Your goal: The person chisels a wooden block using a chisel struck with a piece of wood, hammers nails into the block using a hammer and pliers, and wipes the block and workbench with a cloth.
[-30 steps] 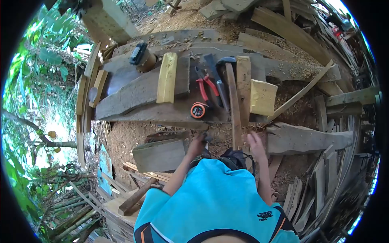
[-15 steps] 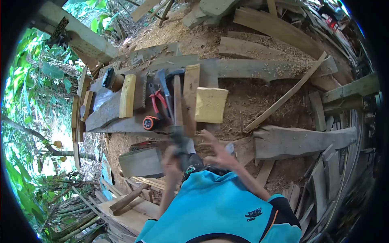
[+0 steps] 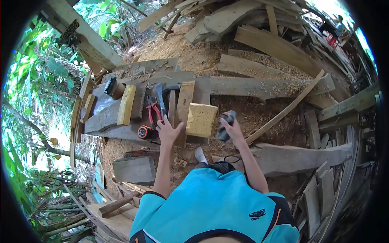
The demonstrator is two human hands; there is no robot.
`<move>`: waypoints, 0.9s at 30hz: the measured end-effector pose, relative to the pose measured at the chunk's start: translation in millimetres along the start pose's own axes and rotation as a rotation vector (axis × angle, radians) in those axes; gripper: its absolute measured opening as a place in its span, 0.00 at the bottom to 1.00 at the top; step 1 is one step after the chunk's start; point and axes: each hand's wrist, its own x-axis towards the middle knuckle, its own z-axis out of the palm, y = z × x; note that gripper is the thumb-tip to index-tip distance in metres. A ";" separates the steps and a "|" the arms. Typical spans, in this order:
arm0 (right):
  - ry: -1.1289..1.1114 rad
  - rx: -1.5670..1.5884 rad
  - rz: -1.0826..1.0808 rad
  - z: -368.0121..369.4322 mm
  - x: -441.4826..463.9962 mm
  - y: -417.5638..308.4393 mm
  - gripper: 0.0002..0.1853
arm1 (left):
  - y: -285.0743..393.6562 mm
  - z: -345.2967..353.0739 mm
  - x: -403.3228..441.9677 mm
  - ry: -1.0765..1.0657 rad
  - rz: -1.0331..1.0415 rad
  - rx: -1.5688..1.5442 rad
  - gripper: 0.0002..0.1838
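My right hand [image 3: 234, 130] is closed round a dark grey tool with a bulky body [image 3: 222, 134], held just right of a thick yellow wood block [image 3: 201, 120]. I cannot make out the tool's exact kind. My left hand [image 3: 166, 133], fingers apart, lies over the bench at the lower end of a hammer's wooden handle [image 3: 172, 106]; whether it touches the handle I cannot tell. Beside those fingers are red-handled pliers [image 3: 152, 111], a blue-grey metal tool [image 3: 161, 97] and an orange-and-black tape measure [image 3: 144, 132].
The low bench of planks [image 3: 109, 119] carries another yellow wood piece [image 3: 127, 105] and a dark device on a round base [image 3: 113, 88]. A long thin strip [image 3: 285, 107] leans at the right. Boards [image 3: 279, 48] and sawdust [image 3: 182, 48] lie beyond; a person sits far off.
The dark tool, blurred near my left hand before, is now in my right hand, which has moved up and right. My left hand has reached forward to the hammer handle.
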 end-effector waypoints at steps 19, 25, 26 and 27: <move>-0.082 -0.504 -0.013 36.7 27.9 -2.5 0.39 | 4.2 10.0 18.9 0.155 0.062 -0.157 0.37; -0.268 -0.623 -0.268 4.8 60.3 -10.1 0.37 | 76.1 -7.6 27.7 -0.065 0.216 -0.117 0.37; -0.197 -0.496 -0.291 -8.3 77.4 -8.2 0.36 | 85.2 1.3 23.4 -0.104 0.195 -0.065 0.36; -0.136 -0.371 -0.314 -16.9 94.1 -19.2 0.34 | 86.7 24.3 21.3 -0.086 0.189 0.008 0.36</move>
